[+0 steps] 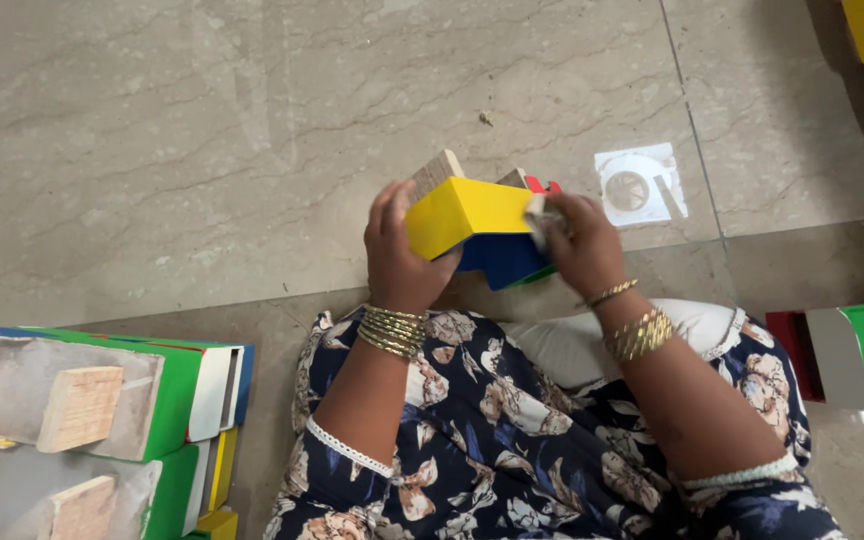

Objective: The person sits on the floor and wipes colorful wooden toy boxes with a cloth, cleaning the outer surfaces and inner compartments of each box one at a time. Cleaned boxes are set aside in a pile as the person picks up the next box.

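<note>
Hands grip one coloured box [472, 225] above the floor [202, 150]: our left hand [399, 262] clasps its yellow side, our right hand [580, 245] pinches a flap (probably folding). Next we must press carefully.

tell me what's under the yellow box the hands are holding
Under the yellow box sits a blue box, with a thin green edge below it. The left hand and right hand cover the sides, so the rest is hidden.
</note>
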The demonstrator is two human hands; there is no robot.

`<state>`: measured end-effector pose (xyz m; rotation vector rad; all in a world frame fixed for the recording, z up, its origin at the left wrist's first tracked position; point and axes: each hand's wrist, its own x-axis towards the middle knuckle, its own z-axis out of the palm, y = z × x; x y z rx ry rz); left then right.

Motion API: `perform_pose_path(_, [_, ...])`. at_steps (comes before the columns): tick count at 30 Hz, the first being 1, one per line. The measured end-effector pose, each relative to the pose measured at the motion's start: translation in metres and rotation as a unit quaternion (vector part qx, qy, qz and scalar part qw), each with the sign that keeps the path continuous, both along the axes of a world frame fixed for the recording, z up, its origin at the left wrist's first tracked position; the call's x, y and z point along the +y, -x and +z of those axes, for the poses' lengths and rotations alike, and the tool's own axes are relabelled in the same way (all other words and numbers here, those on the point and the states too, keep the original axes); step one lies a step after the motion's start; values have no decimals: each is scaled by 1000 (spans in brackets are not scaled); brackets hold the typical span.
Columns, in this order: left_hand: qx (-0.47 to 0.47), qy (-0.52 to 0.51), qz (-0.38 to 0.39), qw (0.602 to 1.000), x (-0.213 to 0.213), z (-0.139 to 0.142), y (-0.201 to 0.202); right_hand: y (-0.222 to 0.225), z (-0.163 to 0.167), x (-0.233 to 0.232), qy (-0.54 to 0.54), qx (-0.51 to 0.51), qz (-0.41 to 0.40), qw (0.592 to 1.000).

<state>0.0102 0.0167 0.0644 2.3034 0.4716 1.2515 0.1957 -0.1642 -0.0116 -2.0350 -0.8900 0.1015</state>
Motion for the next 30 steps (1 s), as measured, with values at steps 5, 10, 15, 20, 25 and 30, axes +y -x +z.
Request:
perform_pose_path(5, [80,8,-19,997,0,-10,1,23,43,-6,-23,-4,61,998])
perform_pose_path(10, [68,-1,-38,997,-5,-8,0,-35,12,1,87,-38,-8,995])
perform_pose_path(15, [69,15,-30,997,-4,-5,1,-18,17,7,45,-81,-14,996])
perform_pose_path(20, [85,24,-9,996,-1,-10,2,36,63,-9,-111,7,143,983])
perform_pose_path(25, [67,19,-11,997,-3,-9,-2,-4,40,-1,128,-47,21,990])
perform_pose_path(30, [73,10,-42,996,-7,-4,-2,-44,10,5,388,19,-53,920])
